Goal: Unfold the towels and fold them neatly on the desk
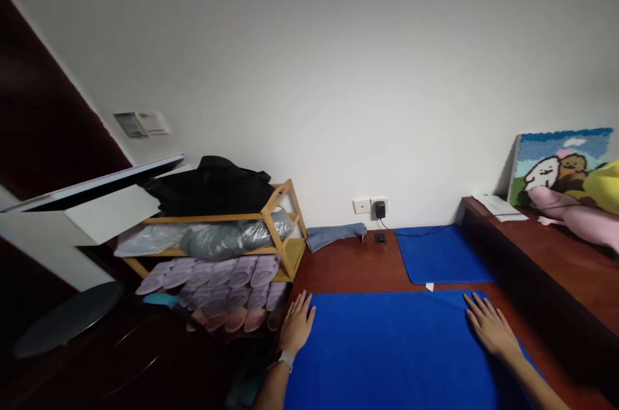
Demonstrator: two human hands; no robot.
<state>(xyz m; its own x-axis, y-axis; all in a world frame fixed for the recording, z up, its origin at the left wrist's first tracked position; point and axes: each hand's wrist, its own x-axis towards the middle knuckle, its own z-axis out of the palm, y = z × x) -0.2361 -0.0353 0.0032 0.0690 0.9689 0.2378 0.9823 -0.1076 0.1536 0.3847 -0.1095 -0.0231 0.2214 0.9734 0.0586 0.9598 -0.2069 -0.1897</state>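
Hands (296, 325) (492, 327) laid flat at both sides of the blue cloth, gripping nothing.
Your palms face down with fingers lightly spread, left near its far left corner and right near its far right one, a placement that would keep the blue cloth (391, 345) flat on the tabletop (333, 271). Beyond it lies a smaller blue mat (442, 255), apparently set back to leave the larger cloth room.

Over the large blue cloth (391, 345), the space between the hands is open; behind it, the smaller blue cloth (442, 255) lies flat, and to its right a dark raised ledge (522, 294) blocks sideways passage.
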